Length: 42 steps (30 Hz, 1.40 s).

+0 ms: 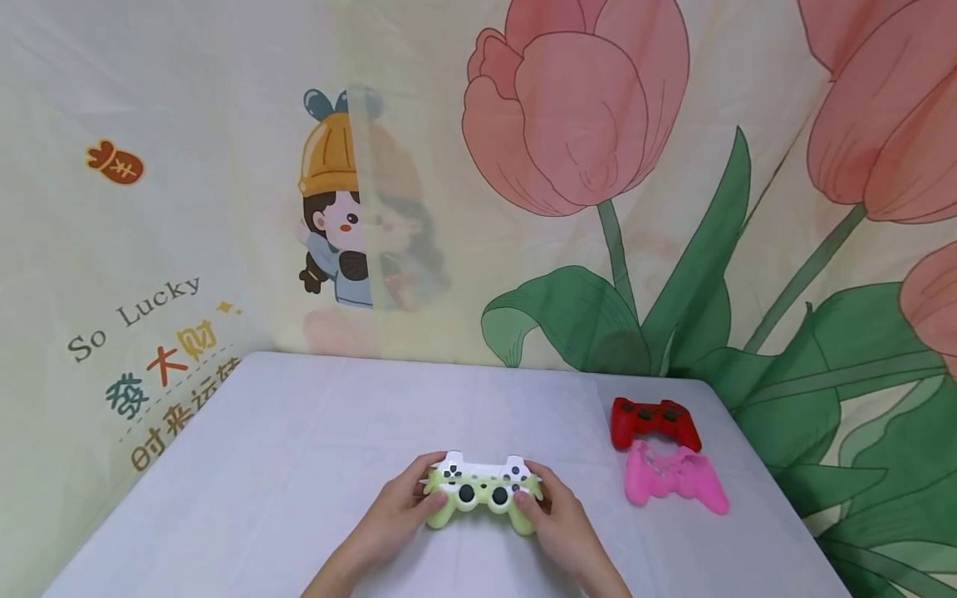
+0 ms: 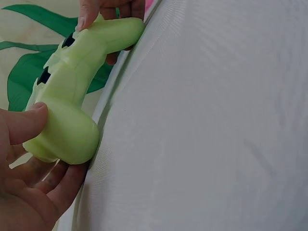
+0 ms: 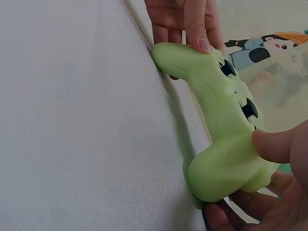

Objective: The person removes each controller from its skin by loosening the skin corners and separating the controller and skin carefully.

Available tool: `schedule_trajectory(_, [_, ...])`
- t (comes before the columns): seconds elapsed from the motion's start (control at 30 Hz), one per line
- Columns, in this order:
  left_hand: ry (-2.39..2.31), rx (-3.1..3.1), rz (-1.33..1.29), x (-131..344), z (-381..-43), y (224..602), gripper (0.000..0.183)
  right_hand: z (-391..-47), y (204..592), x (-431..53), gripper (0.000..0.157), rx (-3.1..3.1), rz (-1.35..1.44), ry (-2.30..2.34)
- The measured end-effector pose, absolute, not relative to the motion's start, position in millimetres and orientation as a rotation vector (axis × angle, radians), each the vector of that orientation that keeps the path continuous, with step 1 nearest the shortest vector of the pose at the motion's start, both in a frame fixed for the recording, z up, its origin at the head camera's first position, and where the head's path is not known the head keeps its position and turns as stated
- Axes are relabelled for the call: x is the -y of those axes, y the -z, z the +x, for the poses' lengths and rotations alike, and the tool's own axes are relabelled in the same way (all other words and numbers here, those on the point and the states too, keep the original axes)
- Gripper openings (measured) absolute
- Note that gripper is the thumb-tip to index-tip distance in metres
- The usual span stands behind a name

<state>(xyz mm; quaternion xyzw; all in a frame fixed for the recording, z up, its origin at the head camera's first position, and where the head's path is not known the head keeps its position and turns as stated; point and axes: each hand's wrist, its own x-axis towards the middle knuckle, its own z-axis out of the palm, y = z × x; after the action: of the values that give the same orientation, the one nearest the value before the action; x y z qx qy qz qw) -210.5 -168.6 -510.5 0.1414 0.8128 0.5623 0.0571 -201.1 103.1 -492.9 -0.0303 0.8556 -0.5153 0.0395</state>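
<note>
A white game controller (image 1: 483,472) with black thumbsticks is at the front middle of the table, in the head view. A light-green soft cover (image 2: 72,118) wraps its grips and lower part, while the white top stays exposed. My left hand (image 1: 398,513) holds the left grip, thumb on the front and fingers curled behind. On the other side, my right hand (image 1: 562,517) holds the right grip likewise, its thumb beside the right stick. In the right wrist view the green cover (image 3: 226,168) shows close over the white cloth, both thumbs pressing its front.
Toward the table's right edge lies a red controller (image 1: 624,425), with a pink controller cover (image 1: 676,475) just in front of it. White cloth (image 1: 314,440) covers the table. Behind stands a printed curtain (image 1: 419,332) with tulips and a cartoon figure.
</note>
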Motion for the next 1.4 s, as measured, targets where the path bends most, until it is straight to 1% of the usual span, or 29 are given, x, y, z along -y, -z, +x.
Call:
schedule_trajectory(0.17, [-1.702,-2.468,0.453,168.9,-209.2,508.9,0.055,-201.1,493.0,-102.1,0.059,-2.640,-0.084,1.564])
schedule_trajectory(0.5, [-1.710,-2.462,0.459,168.7,-207.8,510.2,0.055,-201.7,488.6,-99.5,0.052,-2.931,-0.179,1.588])
schedule_trajectory(0.67, [-1.715,-2.458,0.480,169.7,-207.1,509.8,0.055,-202.7,486.3,-97.3,0.045,-2.971,-0.327,1.589])
schedule_trajectory(0.8, [-1.724,-2.453,0.487,170.2,-208.1,509.5,0.055,-204.8,485.1,-95.6,0.042,-3.020,-0.456,1.517])
schedule_trajectory(0.87, [-1.730,-2.449,0.488,170.2,-209.0,510.1,0.055,-206.0,484.4,-95.0,0.040,-3.048,-0.476,1.474])
schedule_trajectory(1.23, [-1.722,-2.459,0.492,171.3,-210.0,511.0,0.055,-209.8,479.3,-89.0,0.025,-3.055,-0.365,1.342])
schedule_trajectory(1.4, [-1.720,-2.455,0.489,171.0,-209.1,509.4,0.055,-210.1,477.9,-87.5,0.020,-3.078,-0.368,1.291])
